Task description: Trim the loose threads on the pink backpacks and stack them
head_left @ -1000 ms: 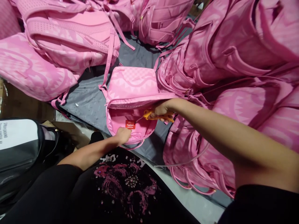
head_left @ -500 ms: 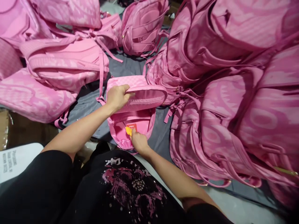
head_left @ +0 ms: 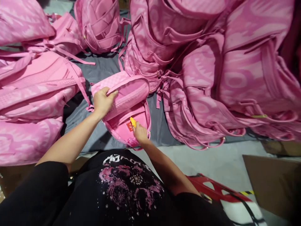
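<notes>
A small pink backpack (head_left: 117, 116) lies unzipped in front of me, its front panel folded back. My left hand (head_left: 103, 102) is closed on the edge of that raised panel and holds it up. Inside the opened bag, my right hand (head_left: 140, 131) grips a small yellow tool (head_left: 133, 122) with a thin pointed tip; the fingers hide the rest of it, so its exact kind is unclear. Just left of the tool, a red label (head_left: 129, 126) shows on the pink lining.
Large pink patterned backpacks (head_left: 199, 78) are piled along the right. More pink backpacks (head_left: 35, 91) lie to the left, and another backpack (head_left: 101, 26) stands at the back. Grey cloth (head_left: 157, 125) covers the work surface. A red frame (head_left: 218, 188) and brown cardboard (head_left: 270, 185) are at lower right.
The view has swung right, so the bags sit farther left in it. My left hand still holds the panel. The yellow tool has turned so its tip points up, and more of the red label shows.
</notes>
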Demonstrator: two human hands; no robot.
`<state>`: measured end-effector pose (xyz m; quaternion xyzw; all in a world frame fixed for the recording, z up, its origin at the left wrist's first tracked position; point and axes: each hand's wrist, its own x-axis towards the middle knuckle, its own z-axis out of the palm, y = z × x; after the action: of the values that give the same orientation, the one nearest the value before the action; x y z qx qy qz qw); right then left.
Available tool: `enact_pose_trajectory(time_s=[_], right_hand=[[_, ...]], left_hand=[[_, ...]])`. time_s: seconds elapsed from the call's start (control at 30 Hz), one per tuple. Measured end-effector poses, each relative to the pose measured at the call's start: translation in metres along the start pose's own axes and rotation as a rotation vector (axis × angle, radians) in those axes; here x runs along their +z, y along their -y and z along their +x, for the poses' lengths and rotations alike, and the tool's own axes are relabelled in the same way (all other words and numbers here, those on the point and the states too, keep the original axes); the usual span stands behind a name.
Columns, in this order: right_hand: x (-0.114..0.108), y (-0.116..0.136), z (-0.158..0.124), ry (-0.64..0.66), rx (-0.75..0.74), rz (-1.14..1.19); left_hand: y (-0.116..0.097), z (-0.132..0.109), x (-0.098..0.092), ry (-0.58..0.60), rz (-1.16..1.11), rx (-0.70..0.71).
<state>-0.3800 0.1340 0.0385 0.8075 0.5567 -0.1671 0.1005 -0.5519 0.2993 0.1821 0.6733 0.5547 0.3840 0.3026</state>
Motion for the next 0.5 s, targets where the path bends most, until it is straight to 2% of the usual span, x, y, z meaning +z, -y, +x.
enact_pose_trajectory(time_s=[0.1, 0.2, 0.27, 0.33, 0.4, 0.43, 0.5], right_hand=[[-0.026, 0.000, 0.002, 0.032, 0.150, 0.040], [-0.068, -0.011, 0.007, 0.080, 0.286, 0.021], [-0.098, -0.025, 0.005, 0.234, 0.337, -0.012], [-0.123, -0.043, -0.005, 0.514, 0.361, 0.015], [-0.138, -0.060, -0.025, 0.799, 0.354, 0.153], [-0.142, -0.067, -0.037, 0.885, 0.348, 0.231], [-0.145, -0.077, -0.061, 0.861, 0.361, 0.284]], left_hand=[[0.003, 0.006, 0.000, 0.053, -0.023, 0.019], [0.004, 0.006, 0.000, 0.115, -0.051, 0.020], [0.004, 0.004, -0.001, 0.136, -0.070, 0.037], [0.005, 0.000, -0.002, 0.146, -0.091, 0.064], [0.007, -0.001, -0.001, 0.154, -0.116, 0.085], [0.008, -0.001, 0.000, 0.160, -0.128, 0.088], [0.013, 0.001, 0.002, 0.169, -0.157, 0.083]])
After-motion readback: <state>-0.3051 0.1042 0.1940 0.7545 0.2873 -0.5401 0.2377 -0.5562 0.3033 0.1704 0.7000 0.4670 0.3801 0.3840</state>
